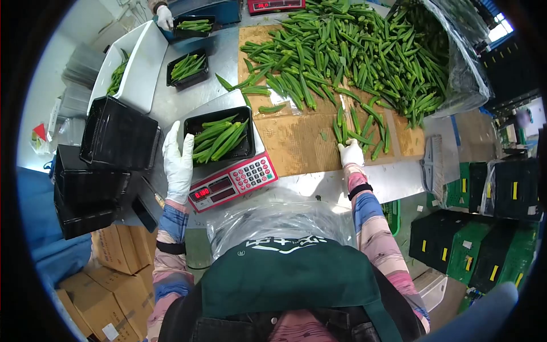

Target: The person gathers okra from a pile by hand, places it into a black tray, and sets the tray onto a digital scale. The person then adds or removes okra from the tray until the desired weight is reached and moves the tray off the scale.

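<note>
My left hand (178,163), in a white glove, lies beside the black tray (249,150) with its fingers stretched out and holds nothing. Okra pods (223,137) partly fill that tray. It sits on the red-framed scale (239,176), whose lit display appears to read 0.180. My right hand (351,153), also gloved, is closed on an okra pod (341,132) at the near edge of the cardboard (302,145). More loose okra pods (379,134) lie just beyond and to the right of it.
A large okra heap (347,51) spills from a plastic-lined container (464,68). Stacked black trays (91,176), a white bin (145,74) and another filled tray (199,78) stand left. Another person's gloved hand (164,17) is at top left. A brush (433,171) lies right.
</note>
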Motion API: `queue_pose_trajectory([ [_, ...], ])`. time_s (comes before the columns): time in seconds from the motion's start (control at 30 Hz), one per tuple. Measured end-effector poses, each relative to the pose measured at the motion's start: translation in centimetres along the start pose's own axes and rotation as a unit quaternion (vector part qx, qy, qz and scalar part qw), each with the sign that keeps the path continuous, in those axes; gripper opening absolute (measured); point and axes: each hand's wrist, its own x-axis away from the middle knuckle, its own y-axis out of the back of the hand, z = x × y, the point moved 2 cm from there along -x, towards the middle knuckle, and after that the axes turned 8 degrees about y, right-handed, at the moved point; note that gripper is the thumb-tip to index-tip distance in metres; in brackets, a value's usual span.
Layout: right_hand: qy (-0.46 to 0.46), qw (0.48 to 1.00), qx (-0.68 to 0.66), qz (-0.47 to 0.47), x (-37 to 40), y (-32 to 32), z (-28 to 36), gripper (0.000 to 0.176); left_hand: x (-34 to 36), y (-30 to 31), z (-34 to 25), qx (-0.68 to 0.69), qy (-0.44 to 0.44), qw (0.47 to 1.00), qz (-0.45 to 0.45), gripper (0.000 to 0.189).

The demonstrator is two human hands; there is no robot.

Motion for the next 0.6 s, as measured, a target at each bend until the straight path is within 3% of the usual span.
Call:
queue_pose_trajectory([
  [0.07,0.032,0.999,0.028,0.021,-1.6,-0.9,-1.4,0.03,0.4,0.6,1.1,0.017,0.032,0.999,-0.001,0.048],
  [0.1,0.009,0.995,-0.074,0.063,-3.7,-3.2,-4.6,0.029,0.6,0.9,1.4,0.039,0.054,0.998,0.001,0.047],
  [0.13,-0.013,0.979,-0.175,0.104,-4.2,-2.6,-3.9,0.028,0.7,1.3,1.8,0.073,0.068,0.995,-0.001,0.047],
  [0.17,-0.055,0.934,-0.334,0.115,-3.7,-1.6,-4.0,0.026,0.9,1.7,2.3,0.106,0.083,0.991,-0.004,0.046],
  [0.27,-0.089,0.805,-0.561,0.168,-1.4,1.9,-2.6,0.022,2.1,2.3,3.0,0.189,0.142,0.972,-0.01,0.044],
  [0.43,-0.046,0.798,-0.556,0.229,2.4,6.1,3.2,0.022,2.8,1.9,3.5,0.23,0.208,0.951,0.001,0.045],
  [0.53,0.016,0.808,-0.518,0.281,3.7,7.4,8.1,0.022,2.8,1.0,3.5,0.223,0.199,0.954,0.025,0.042],
  [0.6,0.087,0.803,-0.494,0.32,4.7,7.0,12.0,0.021,2.6,1.1,1.4,0.098,0.18,0.979,0.024,0.04],
])
